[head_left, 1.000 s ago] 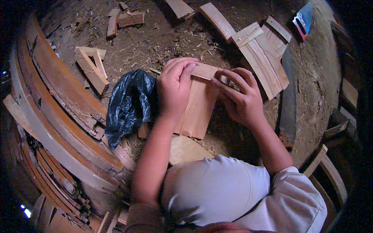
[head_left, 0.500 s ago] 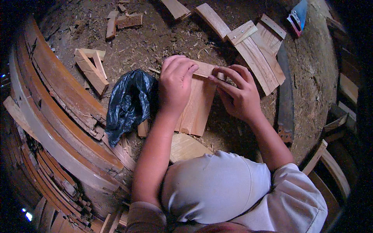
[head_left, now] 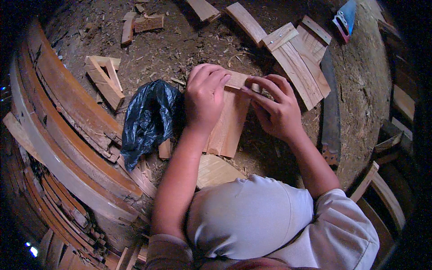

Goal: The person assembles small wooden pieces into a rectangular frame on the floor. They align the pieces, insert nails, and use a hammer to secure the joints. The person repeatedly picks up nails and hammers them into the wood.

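Observation:
A short wooden strip [head_left: 236,81] lies crosswise at the far end of a flat wooden board [head_left: 228,123]. My left hand [head_left: 203,96] is closed over the strip's left end, with its fingers curled over the far edge. At the strip's right end, my right hand [head_left: 275,105] pinches it between thumb and bent fingers. The board runs back toward me between my forearms. A pale wood piece [head_left: 216,171] lies on the ground just nearer to me. Left of my left hand rests a crumpled black plastic bag [head_left: 150,121].
Nailed wooden pieces [head_left: 297,67] lie to the right, beside a long dark saw blade [head_left: 330,112]. Farther off is a blue handsaw [head_left: 345,20]. A triangular wood frame [head_left: 105,81] and long stacked planks [head_left: 74,99] fill the left. Wood shavings litter the dirt floor [head_left: 180,40].

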`<action>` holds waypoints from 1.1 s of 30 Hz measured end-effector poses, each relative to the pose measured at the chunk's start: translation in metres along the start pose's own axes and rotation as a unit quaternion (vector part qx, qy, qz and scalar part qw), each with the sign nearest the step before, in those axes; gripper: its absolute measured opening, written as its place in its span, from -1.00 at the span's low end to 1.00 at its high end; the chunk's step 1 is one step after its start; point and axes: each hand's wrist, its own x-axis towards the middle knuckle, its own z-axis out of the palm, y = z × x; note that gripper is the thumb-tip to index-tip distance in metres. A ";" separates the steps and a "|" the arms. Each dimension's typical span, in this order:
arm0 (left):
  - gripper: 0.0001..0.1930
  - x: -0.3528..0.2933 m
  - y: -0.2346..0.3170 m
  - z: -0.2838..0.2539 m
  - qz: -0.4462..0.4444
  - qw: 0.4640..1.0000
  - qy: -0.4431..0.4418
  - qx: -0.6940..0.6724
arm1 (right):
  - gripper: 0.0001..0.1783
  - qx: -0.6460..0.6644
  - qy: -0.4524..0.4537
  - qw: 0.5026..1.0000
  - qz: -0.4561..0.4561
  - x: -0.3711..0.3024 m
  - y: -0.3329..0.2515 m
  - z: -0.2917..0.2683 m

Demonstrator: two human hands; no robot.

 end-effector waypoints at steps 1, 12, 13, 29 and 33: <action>-0.85 0.000 0.000 0.001 -0.006 1.000 0.001 -0.011 | -0.43 -0.002 0.002 1.000 0.000 0.000 0.000 0.001; -0.68 0.000 0.003 0.006 -0.023 0.997 -0.009 -0.070 | -0.44 -0.001 0.001 1.000 0.006 -0.001 -0.003 0.001; -0.69 -0.001 0.001 0.008 -0.024 0.997 -0.006 -0.076 | -0.43 0.001 0.004 1.000 0.004 -0.001 -0.002 0.001; -0.81 -0.005 -0.002 0.017 -0.047 0.989 0.041 -0.135 | -0.51 -0.192 -0.225 0.919 0.262 -0.195 -0.002 -0.074; -0.84 -0.007 -0.010 0.018 -0.035 0.988 0.072 -0.131 | -0.53 -0.191 -0.246 0.919 0.241 -0.209 0.000 -0.064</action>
